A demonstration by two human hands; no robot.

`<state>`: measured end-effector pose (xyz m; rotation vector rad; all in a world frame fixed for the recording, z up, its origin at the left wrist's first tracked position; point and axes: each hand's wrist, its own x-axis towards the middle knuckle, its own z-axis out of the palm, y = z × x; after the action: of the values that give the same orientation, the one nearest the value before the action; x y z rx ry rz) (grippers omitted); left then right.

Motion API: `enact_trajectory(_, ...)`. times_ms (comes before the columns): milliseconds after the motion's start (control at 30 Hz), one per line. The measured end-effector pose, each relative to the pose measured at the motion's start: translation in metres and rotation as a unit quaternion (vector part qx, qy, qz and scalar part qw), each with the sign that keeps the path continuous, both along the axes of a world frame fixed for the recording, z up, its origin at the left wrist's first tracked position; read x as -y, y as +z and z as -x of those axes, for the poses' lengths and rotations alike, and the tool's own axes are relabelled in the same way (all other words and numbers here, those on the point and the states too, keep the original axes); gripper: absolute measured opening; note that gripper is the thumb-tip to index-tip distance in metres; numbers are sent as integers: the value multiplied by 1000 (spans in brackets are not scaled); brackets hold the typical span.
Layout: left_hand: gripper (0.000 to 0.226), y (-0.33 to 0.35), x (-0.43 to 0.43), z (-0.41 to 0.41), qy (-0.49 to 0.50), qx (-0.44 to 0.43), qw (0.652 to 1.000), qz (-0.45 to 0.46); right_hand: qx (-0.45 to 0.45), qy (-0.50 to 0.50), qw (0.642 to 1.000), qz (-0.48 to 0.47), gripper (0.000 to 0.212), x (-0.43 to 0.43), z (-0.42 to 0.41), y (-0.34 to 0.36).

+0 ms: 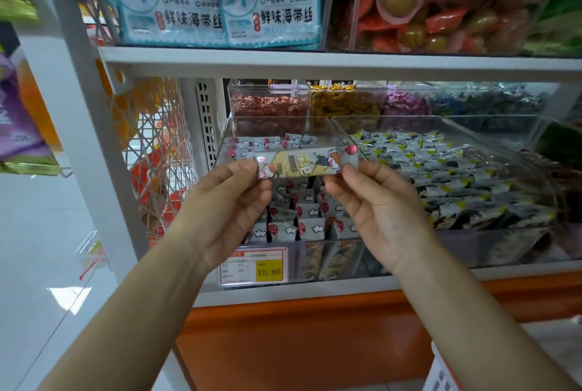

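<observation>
Item held: one long, narrow snack packet point(307, 162), level and lengthwise, printed side to the camera, in the air just above the rear half of a clear bin point(223, 142) on the lower shelf point(315, 291).

Left hand point(230, 201): fingers curled, thumb and forefinger pinching the packet's left end. Right hand point(378, 208): the same grip on the right end. Both hands are clear of the bin.

Directly below: the bin holds upright rows of small packets point(310, 228) with a like red-and-white print. The hands and the held packet cover part of these rows. A price tag point(255, 264) reading 15.80 hangs on the bin's front.

To the right, touching: a second clear bin point(409, 117) of dark packets with yellow corners.

Behind: smaller bins of red sweets point(267, 104) and yellow sweets point(343, 101); further bins to the right are blurred.

Above: the upper shelf point(315, 60) overhangs, carrying blue-and-white kelp packs point(271, 13).

Left: a white wire rack point(154, 154). Below the shelf: an orange panel point(299, 343).
</observation>
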<state>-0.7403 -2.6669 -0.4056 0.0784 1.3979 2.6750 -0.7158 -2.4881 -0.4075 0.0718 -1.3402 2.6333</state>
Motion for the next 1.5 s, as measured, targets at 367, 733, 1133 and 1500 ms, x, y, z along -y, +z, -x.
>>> enact_trajectory(367,34,4,-4,-3,-18,-50,999,6,-2,-72,997,7,11,-5,3,-1)
enact_trajectory(733,8,-1,1,-1,4,1,998,58,-35,-76,995,-52,13,-3,6,-6)
enact_trajectory(1133,39,0,-1,-4,32,-126,975,179,-80,-75,972,-208,15,-3,6,-11)
enact_trajectory(1500,48,5,0,-8,35,-236,912,333,-70,-128,950,-277,3,-5,7,-10)
